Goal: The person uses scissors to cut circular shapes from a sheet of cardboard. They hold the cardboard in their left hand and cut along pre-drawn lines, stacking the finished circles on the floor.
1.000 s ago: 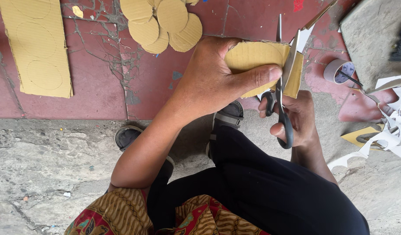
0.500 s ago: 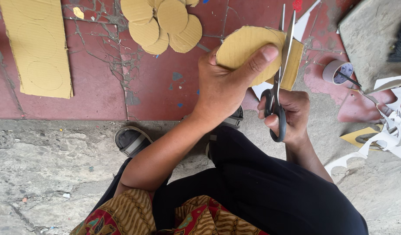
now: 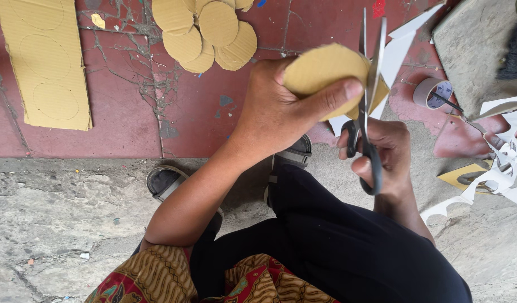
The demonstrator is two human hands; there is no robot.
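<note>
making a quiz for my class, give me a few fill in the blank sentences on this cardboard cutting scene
1. The right hand works a pair of black-handled ____.
2. The left hand holds a cardboard piece with a ____ edge.
3. The cut cardboard discs lie in a pile on the ____ floor.
4. The flat cardboard strip bears traced ____.

Missing words: scissors; rounded; red; circles

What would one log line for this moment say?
left hand: holds cardboard piece | right hand: works scissors, blades at piece's edge | floor: cut discs, cardboard sheet, tape roll
</note>
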